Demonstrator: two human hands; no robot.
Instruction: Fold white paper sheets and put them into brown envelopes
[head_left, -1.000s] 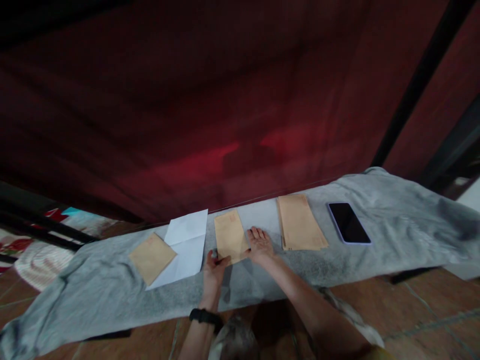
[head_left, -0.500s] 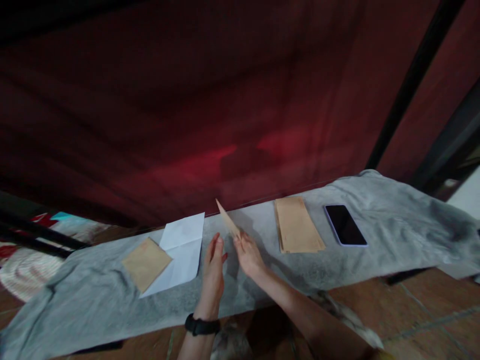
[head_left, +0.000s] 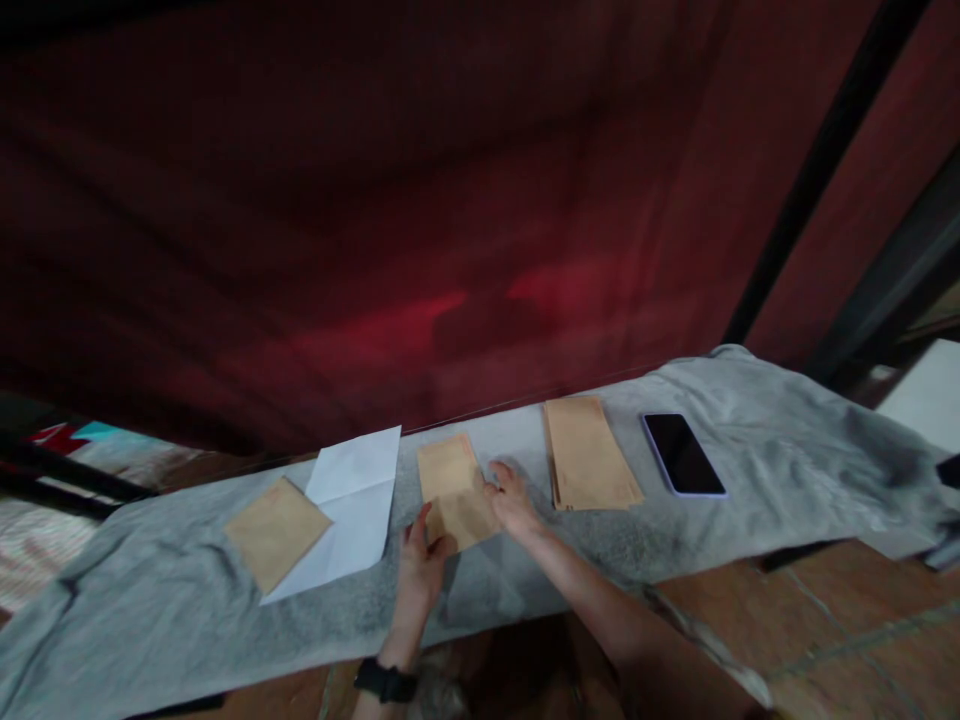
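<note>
A brown paper envelope (head_left: 454, 485) lies flat on the grey cloth in front of me. My left hand (head_left: 421, 555) rests at its lower left edge, fingers apart and curved over the paper. At its right edge is my right hand (head_left: 511, 492), fingers spread and touching or very close to the side. To the left, a creased white sheet of paper (head_left: 360, 500) lies partly under another brown envelope (head_left: 276, 532). A stack of brown envelopes (head_left: 589, 452) lies to the right of my right hand.
Right of the stack lies a phone (head_left: 682, 455) in a lilac case. The grey cloth (head_left: 765, 440) covers a long narrow surface. Behind it hangs a dark red curtain (head_left: 480, 200), with a black pole (head_left: 817, 190) at the right. Below is a tiled floor (head_left: 862, 600).
The envelope was tilted on edge in my right hand; now it lies flat on the cloth. My right hand has loosened, and my left hand has come down to the envelope's lower left edge.
</note>
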